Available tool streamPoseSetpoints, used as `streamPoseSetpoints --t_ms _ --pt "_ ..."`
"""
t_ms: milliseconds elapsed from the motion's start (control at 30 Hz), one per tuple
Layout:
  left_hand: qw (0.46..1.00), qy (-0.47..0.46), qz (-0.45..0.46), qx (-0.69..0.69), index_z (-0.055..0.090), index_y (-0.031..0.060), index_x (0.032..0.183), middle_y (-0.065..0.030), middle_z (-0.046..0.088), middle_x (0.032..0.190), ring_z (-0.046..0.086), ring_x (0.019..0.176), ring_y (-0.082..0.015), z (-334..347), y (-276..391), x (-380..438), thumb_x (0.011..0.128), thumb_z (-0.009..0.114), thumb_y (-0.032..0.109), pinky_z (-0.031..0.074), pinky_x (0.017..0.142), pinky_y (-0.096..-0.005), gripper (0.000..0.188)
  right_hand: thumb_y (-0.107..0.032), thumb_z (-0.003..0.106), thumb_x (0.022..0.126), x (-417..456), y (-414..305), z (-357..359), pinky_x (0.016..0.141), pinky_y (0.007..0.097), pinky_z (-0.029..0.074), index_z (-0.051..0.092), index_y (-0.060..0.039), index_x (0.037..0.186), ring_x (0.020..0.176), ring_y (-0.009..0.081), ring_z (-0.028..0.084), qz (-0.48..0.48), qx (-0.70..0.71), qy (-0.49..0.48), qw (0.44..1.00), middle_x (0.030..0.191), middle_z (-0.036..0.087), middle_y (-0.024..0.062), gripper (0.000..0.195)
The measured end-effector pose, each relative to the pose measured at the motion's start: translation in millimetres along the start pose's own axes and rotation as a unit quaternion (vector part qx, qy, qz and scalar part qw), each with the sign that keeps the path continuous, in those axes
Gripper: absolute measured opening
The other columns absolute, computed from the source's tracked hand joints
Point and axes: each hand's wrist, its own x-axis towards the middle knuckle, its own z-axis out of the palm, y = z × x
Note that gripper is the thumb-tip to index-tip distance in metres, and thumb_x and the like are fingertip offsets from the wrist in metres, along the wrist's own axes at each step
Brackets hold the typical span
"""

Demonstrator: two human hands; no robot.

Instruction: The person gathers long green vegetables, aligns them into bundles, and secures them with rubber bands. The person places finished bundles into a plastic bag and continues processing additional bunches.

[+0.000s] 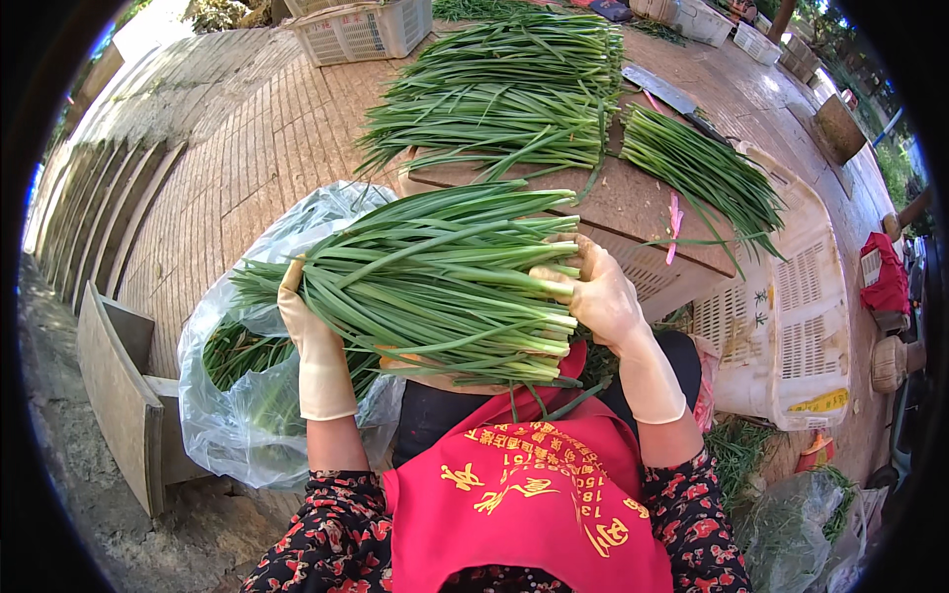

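A thick bunch of garlic chives point(437, 282) lies across my lap, its pale cut ends to the right and leaf tips to the left. My left hand point(315, 348), in a cream rubber glove, wraps around the leafy end, the fingers hidden beneath. At the stem ends, my gloved right hand point(608, 296) pinches some pale stalks between thumb and fingers. Just beyond the bunch stands a board point(660, 215) on a white crate, bearing a large pile of chives point(504, 96) and a smaller bundle point(697, 170). A cleaver point(660, 89) rests behind that bundle.
A clear plastic bag point(245, 430) holding greens sits at my left, beside a wooden bench-like piece point(118, 400). White plastic crates stand to the right point(808, 296) and at the back point(363, 33). Pink ties point(675, 226) hang over the board's edge. Another bag point(793, 519) lies lower right.
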Motion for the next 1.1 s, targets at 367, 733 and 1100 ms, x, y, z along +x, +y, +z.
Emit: streamPoseSetpoints --t_ms 367,733,1100 --pt "1.000 0.008 -0.006 0.009 0.057 -0.0032 0.111 -0.0183 0.066 0.097 0.066 0.078 -0.0258 7.5 5.0 -4.3 0.093 0.044 0.009 0.058 0.071 -0.0380 0.026 -0.014 0.065 0.084 -14.3 20.7 4.5 0.079 0.0407 0.049 0.045 -0.0024 0.118 0.092 0.0395 0.062 -0.157 -0.105 0.098 0.977 0.103 0.063 0.0210 0.041" --pt "0.999 0.026 -0.009 0.026 0.052 -0.0021 0.117 -0.0186 0.065 0.101 0.065 0.086 -0.0259 -16.6 -12.5 11.7 0.094 0.043 0.008 0.057 0.077 -0.0384 0.027 -0.011 0.068 0.082 -29.8 83.4 -77.1 0.077 0.0297 0.050 0.061 0.0020 0.108 0.087 0.0227 0.064 0.034 -0.439 0.146 0.886 0.097 0.066 0.0153 0.030" --pt "0.999 0.017 -0.016 0.034 0.052 -0.0025 0.117 -0.0193 0.065 0.102 0.066 0.083 -0.0259 -4.3 -0.9 8.8 0.093 0.044 0.005 0.058 0.074 -0.0382 0.026 -0.015 0.066 0.087 -6.1 -7.7 -11.4 0.068 0.0214 0.048 0.068 0.0013 0.097 0.072 0.0071 0.062 -0.029 -0.050 0.114 0.992 0.083 0.070 0.0035 0.019"
